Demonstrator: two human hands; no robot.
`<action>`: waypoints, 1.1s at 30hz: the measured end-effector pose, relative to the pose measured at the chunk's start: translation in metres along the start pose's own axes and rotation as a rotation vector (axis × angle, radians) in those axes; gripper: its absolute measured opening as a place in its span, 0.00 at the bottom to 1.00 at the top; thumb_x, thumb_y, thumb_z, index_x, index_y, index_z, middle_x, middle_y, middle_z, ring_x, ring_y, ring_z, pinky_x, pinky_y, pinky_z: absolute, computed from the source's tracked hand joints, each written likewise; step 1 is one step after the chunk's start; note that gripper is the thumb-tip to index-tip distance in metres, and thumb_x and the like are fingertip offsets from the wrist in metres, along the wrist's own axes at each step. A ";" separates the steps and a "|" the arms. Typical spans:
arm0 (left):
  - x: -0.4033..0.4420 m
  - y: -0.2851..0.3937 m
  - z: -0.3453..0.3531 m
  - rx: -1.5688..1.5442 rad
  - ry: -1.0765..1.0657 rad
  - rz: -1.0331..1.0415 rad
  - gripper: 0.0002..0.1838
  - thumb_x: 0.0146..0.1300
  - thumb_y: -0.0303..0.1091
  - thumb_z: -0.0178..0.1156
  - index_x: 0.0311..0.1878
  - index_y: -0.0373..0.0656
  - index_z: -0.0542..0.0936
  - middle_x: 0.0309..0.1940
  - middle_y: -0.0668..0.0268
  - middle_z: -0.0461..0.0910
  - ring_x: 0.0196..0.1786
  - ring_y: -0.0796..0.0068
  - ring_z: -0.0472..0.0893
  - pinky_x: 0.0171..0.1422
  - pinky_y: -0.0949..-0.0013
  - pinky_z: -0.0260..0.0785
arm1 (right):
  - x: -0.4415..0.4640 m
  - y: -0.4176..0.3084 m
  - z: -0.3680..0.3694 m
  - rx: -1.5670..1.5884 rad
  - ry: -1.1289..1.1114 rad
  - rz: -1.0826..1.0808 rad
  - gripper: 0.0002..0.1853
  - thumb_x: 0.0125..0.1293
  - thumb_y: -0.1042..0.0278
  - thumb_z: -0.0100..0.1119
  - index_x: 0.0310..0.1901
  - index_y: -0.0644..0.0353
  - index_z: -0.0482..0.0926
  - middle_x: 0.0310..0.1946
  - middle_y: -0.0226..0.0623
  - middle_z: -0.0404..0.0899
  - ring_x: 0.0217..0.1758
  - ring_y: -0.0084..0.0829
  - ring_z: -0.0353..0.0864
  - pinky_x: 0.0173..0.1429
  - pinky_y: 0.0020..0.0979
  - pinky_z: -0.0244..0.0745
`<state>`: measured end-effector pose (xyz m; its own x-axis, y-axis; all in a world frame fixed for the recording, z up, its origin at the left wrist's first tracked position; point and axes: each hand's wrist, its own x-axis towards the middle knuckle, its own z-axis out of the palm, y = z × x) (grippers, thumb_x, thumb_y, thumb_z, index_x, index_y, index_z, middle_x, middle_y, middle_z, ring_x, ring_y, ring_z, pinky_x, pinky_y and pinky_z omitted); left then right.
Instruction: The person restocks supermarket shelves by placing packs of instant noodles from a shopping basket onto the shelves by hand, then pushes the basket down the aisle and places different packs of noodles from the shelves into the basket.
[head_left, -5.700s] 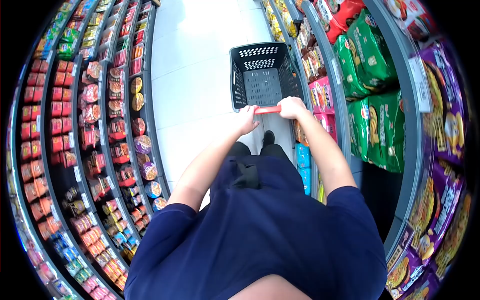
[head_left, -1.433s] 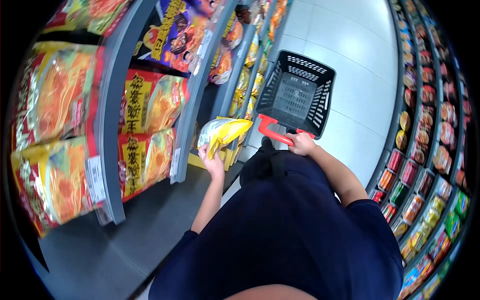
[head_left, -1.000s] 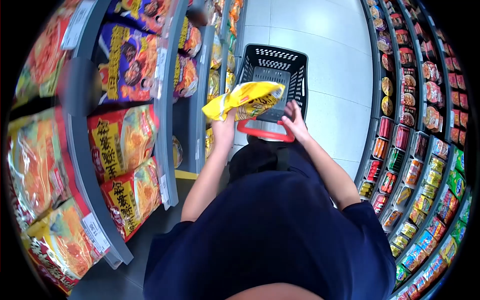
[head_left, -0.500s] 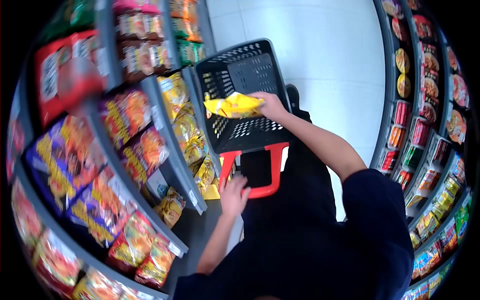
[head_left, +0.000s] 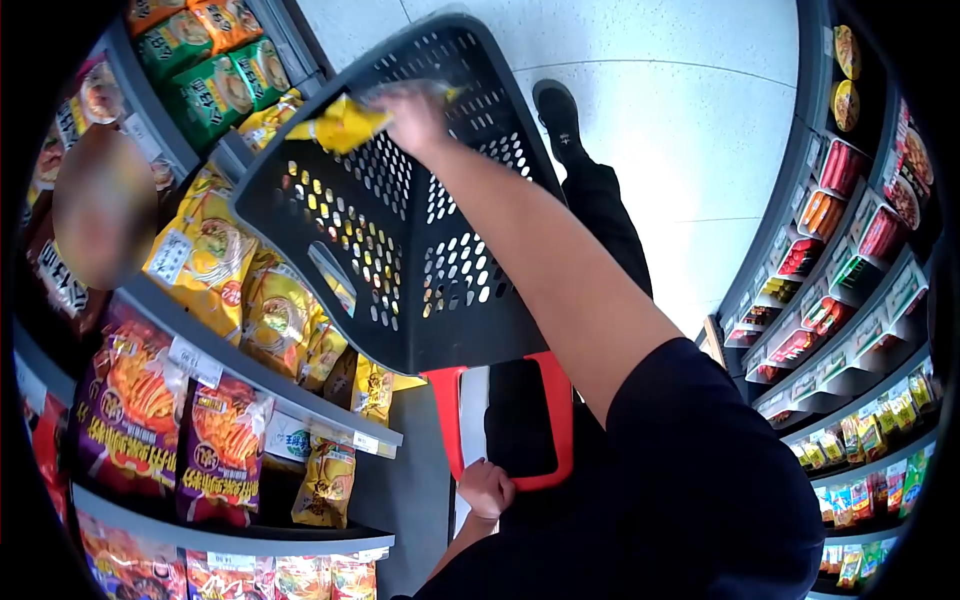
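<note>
My right hand, smeared by motion, is closed on a yellow packet of what looks like noodles. The packet is over the far left part of a dark grey shopping basket with perforated walls. No goods show inside the basket from here. At the near end, my left hand is wrapped round the lower left corner of the basket's red handle. Left of the basket, a shelf holds similar yellow noodle packets, some with bowl pictures.
Below the yellow packets, purple noodle packets stand on the shelf. Green packets are at the upper left. Sausage-like packs line the right shelving. My shoe is on the white floor.
My right hand has moved left across the basket with the yellow packet. My left hand has closed round the red handle. The basket appears larger and turned, nearer the left shelf.
</note>
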<state>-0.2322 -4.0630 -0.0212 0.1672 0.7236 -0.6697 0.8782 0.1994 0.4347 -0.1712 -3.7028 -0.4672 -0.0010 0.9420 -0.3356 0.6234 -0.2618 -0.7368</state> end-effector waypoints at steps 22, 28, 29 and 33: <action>0.018 -0.004 -0.022 -0.074 0.070 -0.013 0.04 0.39 0.24 0.56 0.15 0.43 0.73 0.14 0.64 0.69 0.18 0.61 0.72 0.42 0.58 0.79 | 0.094 0.054 -0.043 -0.153 0.281 0.134 0.12 0.64 0.59 0.53 0.44 0.55 0.76 0.39 0.50 0.82 0.44 0.54 0.81 0.50 0.49 0.76; 0.018 0.007 -0.033 -0.096 0.085 -0.008 0.03 0.39 0.24 0.57 0.16 0.43 0.74 0.14 0.66 0.69 0.18 0.65 0.71 0.38 0.64 0.77 | 0.087 0.005 -0.097 -0.162 0.169 0.370 0.17 0.70 0.60 0.44 0.38 0.61 0.81 0.38 0.51 0.83 0.44 0.51 0.83 0.51 0.48 0.77; 0.016 0.006 -0.032 -0.104 0.089 0.002 0.03 0.39 0.24 0.57 0.16 0.43 0.74 0.14 0.66 0.69 0.18 0.65 0.72 0.37 0.64 0.77 | 0.087 0.005 -0.095 -0.184 0.169 0.367 0.18 0.71 0.59 0.43 0.37 0.61 0.82 0.38 0.51 0.83 0.44 0.50 0.83 0.51 0.48 0.78; 0.023 0.012 -0.034 -0.108 0.120 0.015 0.03 0.38 0.24 0.57 0.15 0.44 0.75 0.14 0.66 0.71 0.18 0.66 0.73 0.36 0.64 0.78 | 0.096 0.025 -0.074 -0.242 0.191 0.297 0.16 0.70 0.62 0.43 0.45 0.62 0.79 0.38 0.52 0.82 0.42 0.51 0.83 0.49 0.48 0.79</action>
<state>-0.2330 -4.0211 -0.0109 0.1197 0.7994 -0.5888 0.8219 0.2529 0.5104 -0.0977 -3.6037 -0.4741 0.3367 0.8611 -0.3810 0.7404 -0.4921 -0.4579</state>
